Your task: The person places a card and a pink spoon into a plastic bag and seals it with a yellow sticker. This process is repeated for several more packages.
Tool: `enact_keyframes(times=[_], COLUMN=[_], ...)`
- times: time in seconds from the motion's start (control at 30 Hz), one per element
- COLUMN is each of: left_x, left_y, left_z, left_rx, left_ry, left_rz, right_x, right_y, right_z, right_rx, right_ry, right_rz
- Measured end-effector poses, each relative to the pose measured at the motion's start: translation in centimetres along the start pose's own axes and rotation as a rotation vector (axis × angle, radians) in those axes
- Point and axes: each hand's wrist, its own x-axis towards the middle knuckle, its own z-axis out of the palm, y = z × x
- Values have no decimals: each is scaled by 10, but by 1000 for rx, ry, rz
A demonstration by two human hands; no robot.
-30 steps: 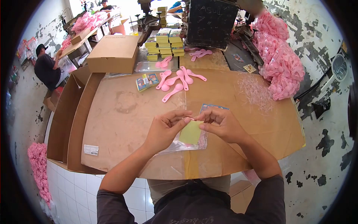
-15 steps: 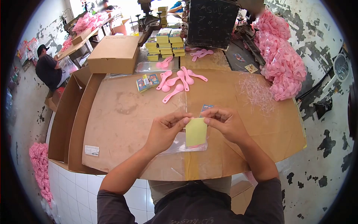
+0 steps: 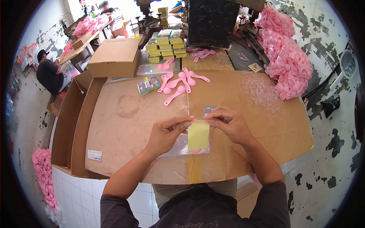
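Observation:
A pale yellow card (image 3: pixel 198 136) hangs upright near the table's front, in or against a clear plastic bag (image 3: pixel 178 147). My left hand (image 3: pixel 169 133) pinches at the upper left corner, thumb and fingers together. At the upper right, my right hand (image 3: pixel 228 123) pinches the clear plastic along the top edge. A blue printed card (image 3: pixel 208 111) lies just behind my right fingers. Further back are loose pink spoons (image 3: pixel 183 81) and a banded stack of printed cards (image 3: pixel 149 85).
Cardboard covers the table (image 3: pixel 125 133). An open carton (image 3: pixel 74 129) borders its left side, a closed box (image 3: pixel 114 57) stands behind. Card stacks (image 3: pixel 165 43) and a black box (image 3: pixel 210 24) are at the back; plastic strips (image 3: pixel 260 93) and bagged spoons (image 3: pixel 291 64) at right. A person (image 3: pixel 51 72) sits left.
My right fingers have shifted slightly at the top edge, and clear plastic now shows between my hands above the yellow card. The view has moved a little.

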Motion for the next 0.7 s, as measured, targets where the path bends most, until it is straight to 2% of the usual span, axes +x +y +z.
enact_keyframes(times=[0.1,0.3,0.4,0.5,0.6,0.7], left_x=[0,0,0,2,3,5], left_y=[1,-2,-3,-7,-10,-9], left_z=[-1,-8,-8,-6,-3,-3], left_rx=[-26,68,-265,-288,-74,-98], left_ry=[-24,-99,-100,-108,-78,-98], left_rz=[-1,1,-104,-119,-115,-155], right_x=[-1,-2,-3,-3,-1,-1], right_y=[0,-5,-4,-4,0,6], right_z=[-4,-9,-10,-7,-7,-9], right_rx=[-19,-15,42,-78,-62,-55], right_ry=[-22,-46,-42,-26,-33,-38], right_rz=[-68,-73,-26,-38,-6,-3])
